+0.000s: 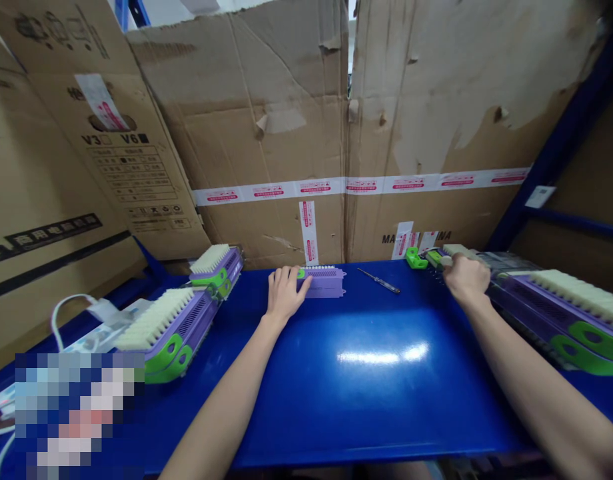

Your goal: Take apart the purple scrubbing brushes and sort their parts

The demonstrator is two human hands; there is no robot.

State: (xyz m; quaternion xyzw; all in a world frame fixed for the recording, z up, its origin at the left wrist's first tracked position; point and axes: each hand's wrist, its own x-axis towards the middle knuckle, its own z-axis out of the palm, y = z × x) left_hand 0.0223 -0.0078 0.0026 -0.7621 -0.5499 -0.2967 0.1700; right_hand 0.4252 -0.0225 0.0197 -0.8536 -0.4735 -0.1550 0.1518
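My left hand [285, 292] grips the left end of a purple plastic housing [327, 285] lying on the blue table, thumb across its front face. A row of white teeth-like foam shows along the housing's back edge, and a bit of green sits by my fingers. At the right, my right hand [467, 275] is closed among the purple-and-green parts; what its fingers hold is hidden. Just left of it lies a loose bright green plastic piece [415, 258]. Between the hands rests a thin screwdriver [381, 281] with a clear handle.
Foam-topped purple-and-green units stand at the left [169, 330], back left [217, 270] and right [561, 310]. A white power strip [94, 337] with cables lies on the left side. Tall taped cardboard [266, 133] walls the back of the blue table [306, 393]; a blue post [551, 133] rises at right.
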